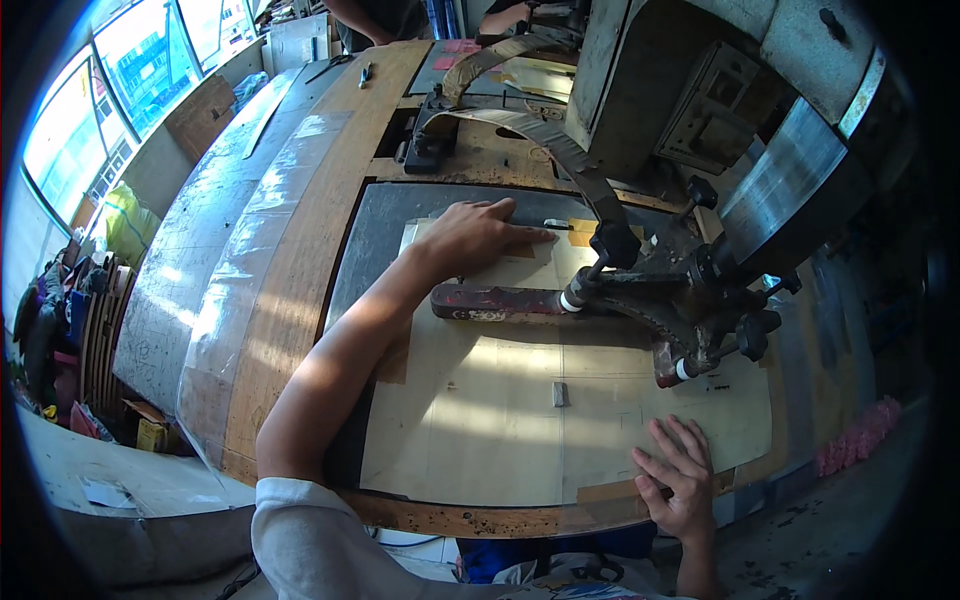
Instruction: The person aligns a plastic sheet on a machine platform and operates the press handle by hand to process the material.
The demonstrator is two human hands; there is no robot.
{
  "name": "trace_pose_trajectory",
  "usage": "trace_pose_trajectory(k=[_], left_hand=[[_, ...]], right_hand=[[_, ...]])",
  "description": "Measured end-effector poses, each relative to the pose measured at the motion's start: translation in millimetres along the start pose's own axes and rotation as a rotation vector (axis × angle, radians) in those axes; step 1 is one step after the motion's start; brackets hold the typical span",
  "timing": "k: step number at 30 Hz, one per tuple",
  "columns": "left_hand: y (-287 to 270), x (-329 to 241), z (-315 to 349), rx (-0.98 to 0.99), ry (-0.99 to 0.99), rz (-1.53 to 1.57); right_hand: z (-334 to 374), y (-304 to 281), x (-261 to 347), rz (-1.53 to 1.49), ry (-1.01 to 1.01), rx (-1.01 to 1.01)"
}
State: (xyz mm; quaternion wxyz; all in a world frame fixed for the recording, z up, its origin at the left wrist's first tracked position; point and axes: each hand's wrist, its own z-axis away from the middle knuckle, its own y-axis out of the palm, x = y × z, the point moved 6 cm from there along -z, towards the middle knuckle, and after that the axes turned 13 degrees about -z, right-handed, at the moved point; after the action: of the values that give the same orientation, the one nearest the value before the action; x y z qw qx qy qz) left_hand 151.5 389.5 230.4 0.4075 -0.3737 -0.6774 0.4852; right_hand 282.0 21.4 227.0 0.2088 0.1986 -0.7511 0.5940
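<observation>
A large pale cream sheet [480, 440] lies on a dark metal plate set into the wooden table, with tan tape [610, 492] along parts of its edges. My left hand [478, 238] rests at the sheet's far left part, index finger stretched out toward a small metal piece [557, 224]; nothing shows in its grip. Near the front right corner, my right hand [680, 478] lies flat on the sheet with fingers spread. Between the hands sits a small grey block [560, 394]. Beyond it, a dark reddish bar [495, 302] of the machine's clamp frame reaches over the sheet.
A heavy machine column [785, 185] with black knobs stands at the right. Curved straps [545, 125] arch from a black block [432, 140]. A pen-like tool [365, 75] lies far left on the table [300, 250]. Another person [375, 25] stands at the back.
</observation>
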Motion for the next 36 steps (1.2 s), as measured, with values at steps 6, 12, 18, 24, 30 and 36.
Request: trace_pose_trajectory(k=[6, 12, 18, 24, 30, 36], left_hand=[[-7.2, -3.5, 0.7, -0.02, 0.013, 0.042], [-45.3, 55.5, 22.0, -0.268, 0.021, 0.337], [-122.2, 108.7, 117.5, 0.385, -0.445, 0.15], [-173.9, -127.1, 204.5, 0.087, -0.214, 0.725], [-8.8, -305.6, 256.4, 0.429, 0.049, 1.403], [143.5, -398.5, 247.5, 0.099, -0.905, 1.952]], right_hand=[[4.6, -2.8, 3.8, -0.027, -0.03, -0.06], [8.6, -7.6, 0.0, -0.09, -0.053, -0.182], [28.2, -11.7, 13.7, -0.135, -0.295, 0.016], [71.2, -50.2, -40.2, -0.15, -0.098, -0.203], [82.8, -64.8, -69.7, -0.097, 0.039, -0.421], [81.1, -59.8, -70.0, 0.026, 0.036, -0.506]])
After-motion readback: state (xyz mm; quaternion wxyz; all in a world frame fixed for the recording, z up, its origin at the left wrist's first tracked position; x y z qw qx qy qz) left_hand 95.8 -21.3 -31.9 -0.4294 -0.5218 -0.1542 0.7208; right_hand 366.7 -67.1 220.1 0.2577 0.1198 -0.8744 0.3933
